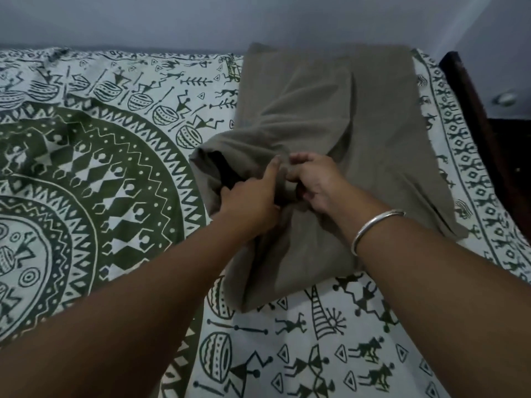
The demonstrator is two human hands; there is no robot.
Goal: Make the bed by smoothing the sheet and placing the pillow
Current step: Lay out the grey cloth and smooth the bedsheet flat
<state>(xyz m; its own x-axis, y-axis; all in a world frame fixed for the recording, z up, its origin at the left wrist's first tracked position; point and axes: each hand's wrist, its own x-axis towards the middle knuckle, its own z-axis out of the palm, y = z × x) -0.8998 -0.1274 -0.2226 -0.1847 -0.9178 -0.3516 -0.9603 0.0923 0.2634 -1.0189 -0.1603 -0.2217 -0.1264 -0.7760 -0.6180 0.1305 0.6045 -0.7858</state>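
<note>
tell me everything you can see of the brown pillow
The pillow is a long rectangle in a plain grey-brown cloth cover, creased and loose. It lies flat on the patterned sheet, far end by the wall. The cover's open end gapes dark at the left. The left hand and right hand grip bunched cover there.

Sheet (86,168) runs past the left, right and lower edges. Both forearms (120,320) are cut off by the lower edge. Fingertips of the left hand (253,202) and right hand (319,182) are buried in folds of the pillow (344,110), which they grip. The pillow's dark opening shows no detail. Dark furniture (471,116) is cropped at right. A pale round object (506,98) beside it is too blurred to identify.
</note>
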